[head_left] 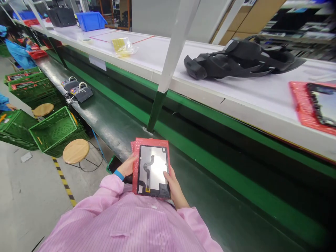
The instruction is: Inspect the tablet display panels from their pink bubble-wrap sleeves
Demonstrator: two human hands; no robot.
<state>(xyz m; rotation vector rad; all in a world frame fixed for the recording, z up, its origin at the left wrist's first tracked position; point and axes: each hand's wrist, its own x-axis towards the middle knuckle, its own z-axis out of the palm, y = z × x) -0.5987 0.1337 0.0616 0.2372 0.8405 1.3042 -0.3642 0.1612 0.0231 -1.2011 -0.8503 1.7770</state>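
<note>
In front of my body I hold a tablet screen panel (pixel 159 164), its silvery back facing up with a dark flex cable and black edging. Beneath it lie red bubble-wrap bags (pixel 135 175), whose edges stick out on the left and along the top. My left hand (pixel 127 165) is closed on the left edge of the bags, fingers hidden underneath. On the other side my right hand (pixel 174 185) grips the panel's right edge, its thumb lying on the silvery back. A blue band circles my left wrist.
A dark green bench (pixel 112 129) runs alongside, with a white shelf (pixel 147 66) above it. The shelf bears black straps (pixel 236 59), another red bag (pixel 296 101) and a blue bin (pixel 91 21). Left are green crates (pixel 56 129), a stool (pixel 76 151) and a co-worker (pixel 19 50).
</note>
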